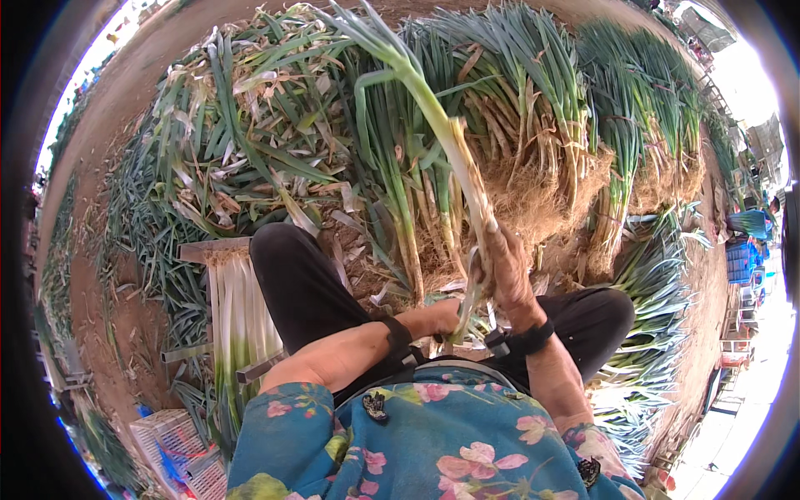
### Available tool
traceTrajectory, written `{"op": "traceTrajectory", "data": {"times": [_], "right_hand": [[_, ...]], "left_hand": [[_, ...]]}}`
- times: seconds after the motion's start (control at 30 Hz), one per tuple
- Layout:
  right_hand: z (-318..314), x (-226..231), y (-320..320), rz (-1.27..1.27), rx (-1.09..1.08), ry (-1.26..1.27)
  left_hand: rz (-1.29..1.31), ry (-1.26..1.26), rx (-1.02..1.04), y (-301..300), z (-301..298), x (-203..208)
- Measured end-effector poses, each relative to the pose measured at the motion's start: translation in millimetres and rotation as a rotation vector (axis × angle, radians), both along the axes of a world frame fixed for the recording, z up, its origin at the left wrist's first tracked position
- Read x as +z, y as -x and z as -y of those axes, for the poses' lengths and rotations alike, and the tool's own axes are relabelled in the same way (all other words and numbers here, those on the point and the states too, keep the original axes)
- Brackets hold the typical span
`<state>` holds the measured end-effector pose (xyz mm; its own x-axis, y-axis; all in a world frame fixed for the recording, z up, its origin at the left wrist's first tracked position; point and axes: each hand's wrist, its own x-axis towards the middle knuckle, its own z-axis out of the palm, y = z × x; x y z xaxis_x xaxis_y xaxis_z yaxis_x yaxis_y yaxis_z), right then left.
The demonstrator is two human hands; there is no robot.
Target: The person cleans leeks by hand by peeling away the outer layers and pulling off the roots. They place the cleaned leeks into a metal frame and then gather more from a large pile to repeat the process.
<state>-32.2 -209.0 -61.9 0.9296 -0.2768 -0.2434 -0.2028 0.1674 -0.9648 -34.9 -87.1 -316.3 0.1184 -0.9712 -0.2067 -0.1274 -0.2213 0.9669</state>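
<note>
A long green onion (433, 108) slants up and away in front of me, its green leaves at the far end. My right hand (507, 271) is wrapped round its pale lower stalk. A peeled outer leaf (469, 304) hangs down from the stalk, and my left hand (440, 317) is closed on it by my lap, its fingers partly hidden. Just beyond my hands, loose unpeeled green onions (400, 208) lie with their pale ends toward me. A heap of stripped leaves (250, 125) spreads at the far left.
Bundles of rooted green onions (533, 108) stand at the far right. Beside my left knee, cleaned white stalks (237, 300) lie in a metal rack (212, 248). More green onions (642, 333) are piled at my right. A white plastic crate (179, 442) sits at the lower left.
</note>
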Motion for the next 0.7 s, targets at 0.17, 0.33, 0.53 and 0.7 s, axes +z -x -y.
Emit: {"op": "traceTrajectory", "data": {"times": [0.17,0.33,0.53,0.7], "right_hand": [[24,-8,-9,0.013,0.000,0.178],[-5,-13,9,-0.007,0.070,0.192],[-7,-45,2,0.007,0.130,0.733],[-18,-28,-62,-0.071,0.189,0.523]], "left_hand": [[0.068,-0.212,0.800,-106,3,135],[-0.647,0.520,0.938,-222,-29,250],[-0.817,0.565,1.205,-258,-31,252],[-0.866,0.602,1.222,-253,-33,220]]}}
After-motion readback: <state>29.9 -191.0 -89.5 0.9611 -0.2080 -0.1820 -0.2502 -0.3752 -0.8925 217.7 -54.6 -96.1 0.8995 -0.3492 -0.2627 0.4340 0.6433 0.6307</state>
